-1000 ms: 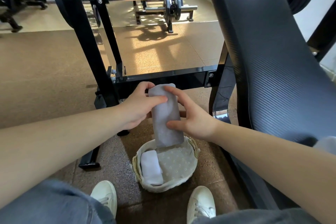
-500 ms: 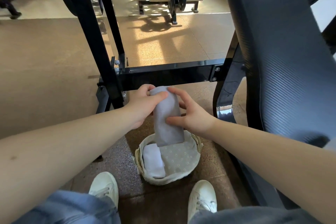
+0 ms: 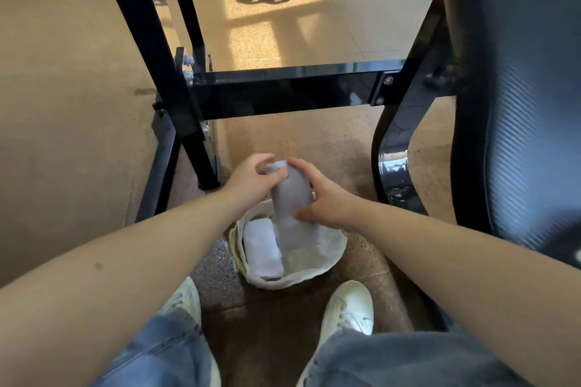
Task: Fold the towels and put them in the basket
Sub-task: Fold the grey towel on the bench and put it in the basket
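A folded grey towel [image 3: 292,214] is held upright between both hands, its lower end reaching down into the basket. My left hand [image 3: 250,181] grips its top left edge. My right hand [image 3: 323,195] clasps its right side, thumb across the lower front. The round wicker basket [image 3: 333,256] with a pale dotted liner sits on the floor between my feet. A folded white towel [image 3: 262,247] lies along the basket's left side.
A black steel gym frame [image 3: 283,91] crosses just beyond the basket, with an upright post [image 3: 163,72] at left. A dark padded bench [image 3: 522,104] fills the right side. My white shoes [image 3: 349,308] flank the basket on the brown floor.
Both hands have lowered the grey towel toward the basket, so its bottom end now sits inside the liner. My head has tilted further down.
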The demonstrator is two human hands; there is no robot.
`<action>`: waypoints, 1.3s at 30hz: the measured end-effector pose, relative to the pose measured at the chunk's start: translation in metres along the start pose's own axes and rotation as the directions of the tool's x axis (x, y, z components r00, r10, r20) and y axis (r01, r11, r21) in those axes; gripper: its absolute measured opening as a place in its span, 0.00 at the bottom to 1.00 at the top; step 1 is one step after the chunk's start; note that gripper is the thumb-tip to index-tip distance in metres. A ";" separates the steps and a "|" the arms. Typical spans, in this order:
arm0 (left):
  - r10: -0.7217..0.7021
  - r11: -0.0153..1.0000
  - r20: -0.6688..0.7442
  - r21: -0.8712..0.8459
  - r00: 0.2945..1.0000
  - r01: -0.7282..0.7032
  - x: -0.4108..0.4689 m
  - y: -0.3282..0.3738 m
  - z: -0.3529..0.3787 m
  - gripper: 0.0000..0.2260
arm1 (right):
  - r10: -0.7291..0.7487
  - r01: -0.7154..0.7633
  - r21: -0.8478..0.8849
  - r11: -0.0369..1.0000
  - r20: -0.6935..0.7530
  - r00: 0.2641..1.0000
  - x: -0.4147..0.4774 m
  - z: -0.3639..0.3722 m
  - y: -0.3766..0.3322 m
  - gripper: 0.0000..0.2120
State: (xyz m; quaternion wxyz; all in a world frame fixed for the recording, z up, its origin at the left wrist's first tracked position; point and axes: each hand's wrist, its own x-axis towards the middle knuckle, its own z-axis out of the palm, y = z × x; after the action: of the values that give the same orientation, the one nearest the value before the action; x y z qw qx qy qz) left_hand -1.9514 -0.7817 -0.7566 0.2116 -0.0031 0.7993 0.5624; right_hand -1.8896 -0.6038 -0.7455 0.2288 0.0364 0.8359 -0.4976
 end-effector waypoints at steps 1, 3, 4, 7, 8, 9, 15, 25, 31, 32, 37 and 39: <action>-0.014 0.999 0.000 0.046 1.000 0.014 0.003 -0.009 0.002 0.25 | 0.024 -0.024 -0.029 0.999 -0.004 1.000 0.005 0.004 0.009 0.49; -0.059 0.987 -0.016 0.152 0.998 0.061 0.009 -0.029 0.004 0.24 | 0.067 -0.066 -0.107 0.992 -0.001 0.998 0.016 0.014 0.028 0.49; -0.091 0.976 -0.024 0.196 0.996 0.094 0.011 -0.039 0.006 0.24 | 0.084 -0.082 -0.155 0.985 0.010 0.996 0.021 0.019 0.038 0.49; -0.186 0.931 0.004 0.320 0.982 0.176 0.014 -0.074 0.012 0.22 | 0.154 -0.136 -0.270 0.953 0.045 0.987 0.033 0.035 0.067 0.48; -0.197 0.906 0.028 0.386 0.980 0.171 0.013 -0.085 0.014 0.21 | 0.170 -0.150 -0.279 0.949 0.051 0.984 0.037 0.039 0.076 0.48; -0.201 0.878 0.061 0.454 0.978 0.152 0.012 -0.097 0.018 0.20 | 0.178 -0.156 -0.278 0.948 0.055 0.982 0.040 0.043 0.084 0.48; -0.225 0.636 0.300 0.766 0.927 -0.093 0.014 -0.142 0.042 0.22 | 0.188 -0.181 -0.149 0.972 0.029 0.982 0.061 0.052 0.120 0.47; -0.236 0.265 0.334 0.925 0.912 -0.271 0.018 -0.167 0.057 0.28 | 0.223 -0.231 0.088 0.969 0.090 0.971 0.086 0.090 0.154 0.47; -0.228 0.243 0.326 0.931 0.917 -0.271 0.025 -0.168 0.052 0.32 | 0.231 -0.226 -0.054 0.973 0.103 0.968 0.089 0.096 0.159 0.48; -0.226 0.237 0.330 0.931 0.917 -0.277 0.025 -0.169 0.051 0.32 | 0.240 -0.230 -0.128 0.965 0.070 0.968 0.089 0.098 0.158 0.48; -0.176 0.217 0.309 0.938 0.935 -0.269 0.016 -0.178 0.053 0.34 | 0.091 -0.149 -0.533 0.833 -0.134 0.987 0.075 0.111 0.160 0.37; -0.145 0.218 0.302 0.939 0.942 -0.267 0.013 -0.182 0.055 0.32 | -0.026 -0.027 -0.643 0.765 -0.073 0.997 0.069 0.112 0.164 0.30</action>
State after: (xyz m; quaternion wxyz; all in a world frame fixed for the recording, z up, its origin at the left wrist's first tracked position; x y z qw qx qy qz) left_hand -1.9007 -0.7959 -0.9397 0.2727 0.2547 0.9258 -0.0609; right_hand -1.8650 -0.6278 -0.9530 0.1951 -0.0245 0.9639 -0.1793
